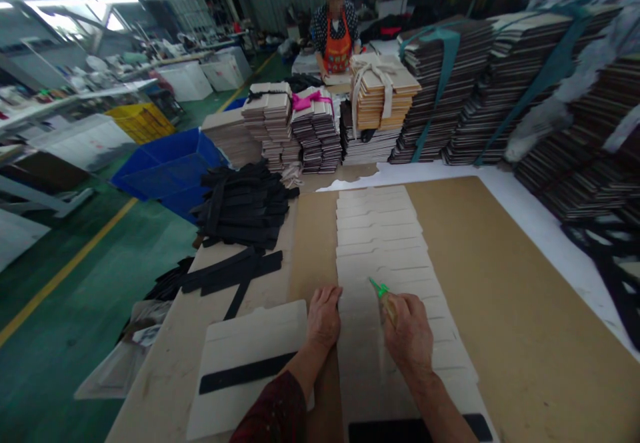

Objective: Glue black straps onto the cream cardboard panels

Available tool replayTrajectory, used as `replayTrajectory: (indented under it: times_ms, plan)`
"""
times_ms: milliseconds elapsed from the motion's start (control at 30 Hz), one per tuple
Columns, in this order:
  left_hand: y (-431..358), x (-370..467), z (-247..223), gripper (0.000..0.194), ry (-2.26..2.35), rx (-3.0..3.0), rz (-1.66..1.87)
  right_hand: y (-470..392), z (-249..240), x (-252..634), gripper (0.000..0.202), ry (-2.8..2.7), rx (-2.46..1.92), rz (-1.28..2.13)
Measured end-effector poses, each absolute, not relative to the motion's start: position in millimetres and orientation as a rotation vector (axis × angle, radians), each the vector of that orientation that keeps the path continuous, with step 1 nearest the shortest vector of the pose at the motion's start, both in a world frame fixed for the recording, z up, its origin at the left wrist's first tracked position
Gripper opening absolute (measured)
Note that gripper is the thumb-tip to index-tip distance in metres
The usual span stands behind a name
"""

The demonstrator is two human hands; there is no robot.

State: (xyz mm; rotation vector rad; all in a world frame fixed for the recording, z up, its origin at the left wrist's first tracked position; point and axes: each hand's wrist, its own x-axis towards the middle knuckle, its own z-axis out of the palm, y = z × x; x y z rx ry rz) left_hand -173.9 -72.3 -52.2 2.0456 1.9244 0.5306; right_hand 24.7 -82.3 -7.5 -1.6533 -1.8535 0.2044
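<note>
Standing at the long table (520, 310), the person works over a row of pale card pieces (385, 243) laid overlapping on a sheet of brown board (480, 283). The right hand (407, 333) has its fingers curled tight around a small glue bottle (387, 304) with a green nozzle (379, 288); the nozzle points up and left, just above the cards near the lower middle of the row. The left hand (324, 315) lies flat, palm down, fingers together and stretched forward, pressing on the left edge of the same row, just beside the bottle hand.

To the left of the arms sits a pale card sheet (250, 356) carrying a black strip (245, 373) across it. Further up the left side of the table: loose black strips (233, 271) spread out, and behind them a heap of black strips (243, 206). Another black strip (415, 428) shows at the near end of the row, partly under the right forearm.

Across the far end and the right side stand tall bundles of stacked cards (450, 90), some tied with teal strapping, one with a pink ribbon (307, 100). A blue bin (167, 166) stands on the green floor to the left. A co-worker in an orange apron (337, 46) stands at the far end; what that person's hands hold I cannot tell.
</note>
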Motion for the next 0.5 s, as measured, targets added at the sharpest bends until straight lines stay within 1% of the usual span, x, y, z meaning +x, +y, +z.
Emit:
replayTrajectory:
  times_ms: [200, 500]
  plan:
    - [-72.2, -174.3, -51.2, 0.044, 1.915, 2.045, 0.530, -83.5, -3.0, 18.5, 0.016, -1.908, -1.654, 0.251]
    - [-71.8, -174.9, -52.1, 0.049, 1.917, 2.039, 0.555, -77.5, 1.3, 44.9, 0.014, -1.866, -1.820, 0.127]
